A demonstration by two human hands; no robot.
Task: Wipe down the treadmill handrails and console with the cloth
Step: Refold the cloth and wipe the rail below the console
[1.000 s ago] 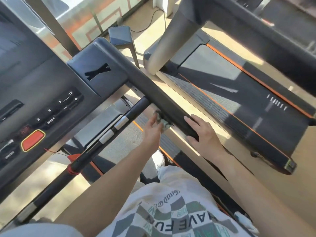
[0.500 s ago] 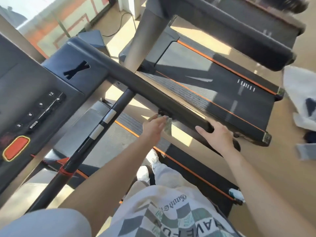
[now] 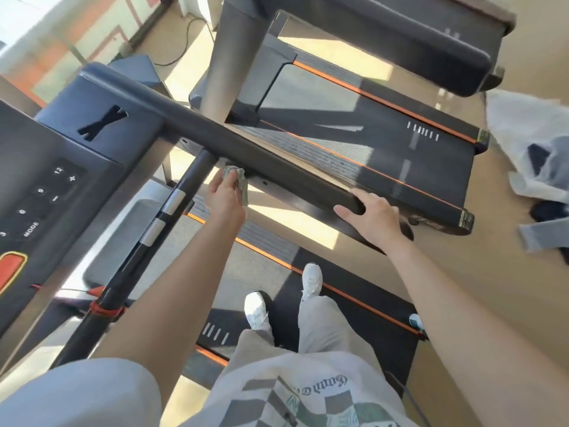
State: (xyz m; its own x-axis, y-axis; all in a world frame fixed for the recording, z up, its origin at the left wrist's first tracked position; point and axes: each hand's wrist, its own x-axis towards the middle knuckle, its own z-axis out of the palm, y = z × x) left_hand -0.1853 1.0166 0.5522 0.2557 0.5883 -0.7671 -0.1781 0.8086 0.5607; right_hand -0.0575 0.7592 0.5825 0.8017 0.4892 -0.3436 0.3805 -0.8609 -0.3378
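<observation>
Left hand point(image 3: 226, 195) is up under the handrail point(image 3: 246, 149), about mid-length. Fingers are curled round a bunched cloth point(image 3: 235, 175), thumb side toward the camera. The cloth is grey-green and touches the rail's lower near edge; one loose end hangs down beside the hand. Individual fingertips are hidden by the cloth.

Right hand point(image 3: 374, 214) is on the rail's free end. Fingers wrap over the end cap, close together, and the thumb sticks out left under the rail. The hands are well apart on the same rail.

Console point(image 3: 46, 180) is on the left, neither hand on it. The keypad with "MODE", "+" and "-" is visible, with the red button point(image 3: 9, 269) at the frame edge. A thin black bar point(image 3: 172, 211) with two silver pads runs diagonally just beside the left hand, not touching it.

Both shoes point(image 3: 312, 280) are on the belt point(image 3: 261, 263), below the rail. A second treadmill point(image 3: 385, 143) stands parallel beyond the rail. Clothes point(image 3: 529, 143) are piled on the floor at right, somewhat blurred.
</observation>
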